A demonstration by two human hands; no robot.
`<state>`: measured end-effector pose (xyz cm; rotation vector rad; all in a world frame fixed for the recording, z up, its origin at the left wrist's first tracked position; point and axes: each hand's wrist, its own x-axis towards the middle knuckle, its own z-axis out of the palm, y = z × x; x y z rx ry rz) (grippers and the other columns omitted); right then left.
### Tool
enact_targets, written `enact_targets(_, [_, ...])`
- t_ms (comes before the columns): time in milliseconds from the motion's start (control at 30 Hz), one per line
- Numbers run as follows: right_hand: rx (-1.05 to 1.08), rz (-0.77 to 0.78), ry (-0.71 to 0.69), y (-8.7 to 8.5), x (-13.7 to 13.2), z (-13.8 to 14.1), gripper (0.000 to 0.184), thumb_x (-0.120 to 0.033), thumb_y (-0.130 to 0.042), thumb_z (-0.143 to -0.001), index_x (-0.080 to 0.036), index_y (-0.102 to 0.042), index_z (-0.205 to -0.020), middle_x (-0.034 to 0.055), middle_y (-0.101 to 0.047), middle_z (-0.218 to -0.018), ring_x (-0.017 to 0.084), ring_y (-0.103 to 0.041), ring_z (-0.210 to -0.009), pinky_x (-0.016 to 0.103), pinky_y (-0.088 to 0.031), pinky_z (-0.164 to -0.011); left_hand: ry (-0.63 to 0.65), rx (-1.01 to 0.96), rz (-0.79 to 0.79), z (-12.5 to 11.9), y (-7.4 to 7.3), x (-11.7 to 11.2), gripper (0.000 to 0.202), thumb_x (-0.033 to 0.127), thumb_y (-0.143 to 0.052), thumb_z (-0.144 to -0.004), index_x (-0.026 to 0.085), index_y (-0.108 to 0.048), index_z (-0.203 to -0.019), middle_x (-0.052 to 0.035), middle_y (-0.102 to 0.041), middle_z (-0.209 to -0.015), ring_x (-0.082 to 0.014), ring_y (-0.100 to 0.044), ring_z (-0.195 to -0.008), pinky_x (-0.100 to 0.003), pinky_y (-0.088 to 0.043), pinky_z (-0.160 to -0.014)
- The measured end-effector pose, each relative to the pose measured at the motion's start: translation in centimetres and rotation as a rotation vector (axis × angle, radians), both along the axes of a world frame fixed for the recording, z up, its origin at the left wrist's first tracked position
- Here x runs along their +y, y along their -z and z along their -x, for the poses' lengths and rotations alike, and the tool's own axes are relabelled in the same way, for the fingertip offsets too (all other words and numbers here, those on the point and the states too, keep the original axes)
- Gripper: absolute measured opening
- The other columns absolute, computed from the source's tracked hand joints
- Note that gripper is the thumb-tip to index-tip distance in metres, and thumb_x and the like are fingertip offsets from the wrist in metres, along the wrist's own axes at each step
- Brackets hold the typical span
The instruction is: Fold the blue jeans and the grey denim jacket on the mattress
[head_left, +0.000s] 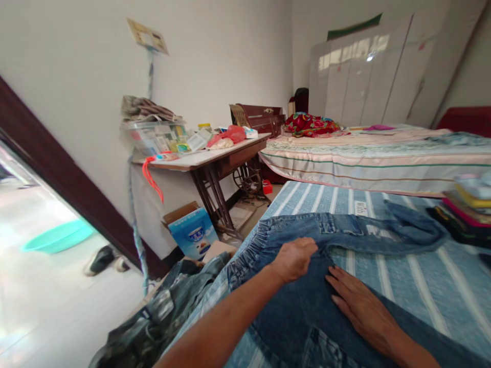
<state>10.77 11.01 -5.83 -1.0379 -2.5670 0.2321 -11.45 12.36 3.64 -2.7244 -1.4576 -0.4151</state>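
Observation:
A pair of blue jeans (291, 291) with an elastic waistband lies spread on a blue-and-white striped sheet (387, 286). Its waist points left, and the far leg bends back at its end. My left hand (295, 259) is closed in a grip on the denim near the crotch. Flat on the near leg rests my right hand (355, 301), its fingers stretched out, just right of the crotch. A pocket shows on the far leg and another at the bottom of the view.
Dark trousers (164, 312) lie along the bed's left edge. Folded clothes (468, 209) are stacked at the right. Beyond stand a cluttered sewing machine table (192, 162), a blue box (195, 232) and a second bed (364, 163). A turquoise basin (59, 237) is on the floor.

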Motion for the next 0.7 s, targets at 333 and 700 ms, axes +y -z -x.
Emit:
enact_targets(333, [0.022,0.039,0.012,-0.1,0.0,0.0,0.043,-0.041,-0.04,-0.093,-0.024,-0.052,-0.131,0.0054,-0.042,-0.143,0.022,-0.034,-0.134,0.045,-0.031,-0.11,-0.822,-0.073,0.101,10.1,-1.7,-1.7,0.03,0.028,-0.047,-0.087,0.015,-0.059,-0.112,-0.0136,-0.059,-0.121,-0.0241,-0.051,-0.117,-0.034,-0.038,-0.099])
enact_targets(700, [0.024,0.016,-0.006,-0.3,-0.1,-0.1,0.043,-0.04,-0.04,-0.093,-0.023,-0.052,-0.13,0.0065,-0.043,-0.142,0.023,-0.035,-0.133,0.047,-0.033,-0.109,-0.998,-0.383,0.348,13.7,-0.4,3.9,0.037,0.05,-0.076,-0.056,0.016,-0.064,-0.063,-0.0081,-0.067,-0.064,-0.0293,-0.067,-0.079,-0.028,-0.046,-0.064])
